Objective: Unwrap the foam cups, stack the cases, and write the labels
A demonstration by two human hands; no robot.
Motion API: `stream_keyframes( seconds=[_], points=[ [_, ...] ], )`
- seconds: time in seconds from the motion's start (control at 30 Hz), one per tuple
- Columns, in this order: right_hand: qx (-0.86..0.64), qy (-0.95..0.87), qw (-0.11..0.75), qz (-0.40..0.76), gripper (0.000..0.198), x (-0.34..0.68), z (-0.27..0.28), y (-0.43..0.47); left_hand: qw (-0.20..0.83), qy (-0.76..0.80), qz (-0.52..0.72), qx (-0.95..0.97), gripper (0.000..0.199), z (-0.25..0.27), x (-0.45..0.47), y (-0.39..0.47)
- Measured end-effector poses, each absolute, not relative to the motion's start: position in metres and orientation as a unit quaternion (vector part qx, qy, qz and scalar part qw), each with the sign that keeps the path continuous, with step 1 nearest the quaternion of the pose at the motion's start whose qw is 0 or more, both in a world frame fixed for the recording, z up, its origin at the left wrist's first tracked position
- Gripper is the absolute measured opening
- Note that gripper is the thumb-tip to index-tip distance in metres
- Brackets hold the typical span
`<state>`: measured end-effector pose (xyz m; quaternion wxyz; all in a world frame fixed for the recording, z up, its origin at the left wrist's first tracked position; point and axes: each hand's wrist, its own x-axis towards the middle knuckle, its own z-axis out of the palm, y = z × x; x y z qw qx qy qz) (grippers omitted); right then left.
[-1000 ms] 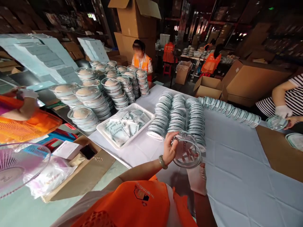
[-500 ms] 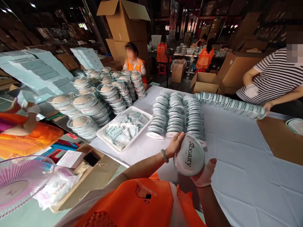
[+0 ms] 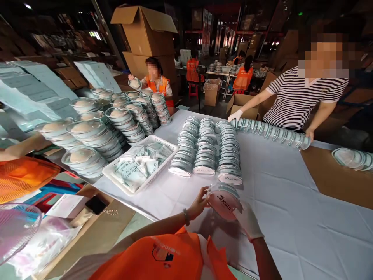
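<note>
White-clothed table (image 3: 279, 202); both hands (image 3: 250, 221) grip round, clear-plastic, black-lettered case (image 3: 223, 204); clear-plastic case rows (image 3: 206, 149) beyond it, white plastic basket (image 3: 151, 177) left.

a white-covered table (image 3: 285, 210) bears a white basket (image 3: 157, 174) and, beside it, rows of clear containers (image 3: 205, 152).

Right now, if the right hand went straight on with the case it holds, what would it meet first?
Probably the front case in the rightmost of the three near stacks; depth is unclear, so the right hand and its Sbeauty-printed case might pass above it.
</note>
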<state>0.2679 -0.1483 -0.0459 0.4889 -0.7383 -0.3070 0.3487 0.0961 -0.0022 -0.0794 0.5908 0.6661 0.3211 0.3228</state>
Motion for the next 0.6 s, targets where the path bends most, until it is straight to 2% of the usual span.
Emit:
stream_keyframes(
  seconds=[0.03, 0.1, 0.2, 0.4, 0.53, 0.6],
  points=[
    [-0.773, -0.348, 0.446, 0.285, 0.034, 0.283, -0.054, -0.147, 0.62, 0.314, 0.256, 0.672, 0.044, -0.091, 0.096, -0.006],
    [-0.812, -0.427, 0.342, 0.202, 0.035, 0.314, -0.07, -0.139, 0.626, 0.326, 0.119, 0.699, 0.058, -0.114, 0.103, -0.008],
    [-0.818, -0.494, 0.242, 0.164, 0.041, 0.35, -0.094, -0.115, 0.543, 0.389, 0.035, 0.743, 0.068, -0.137, 0.129, -0.001],
    [-0.83, -0.497, 0.235, 0.095, 0.038, 0.373, -0.129, -0.091, 0.405, 0.466, 0.132, 0.776, 0.07, -0.132, 0.161, 0.03],
    [-0.817, -0.502, 0.282, 0.038, 0.067, 0.371, -0.14, -0.095, 0.199, 0.433, 0.167, 0.863, 0.069, -0.107, 0.157, 0.07],
    [-0.801, -0.51, 0.309, 0.056, 0.071, 0.37, -0.139, -0.086, 0.146, 0.387, 0.143, 0.899, 0.069, -0.097, 0.166, 0.095]
  ],
)
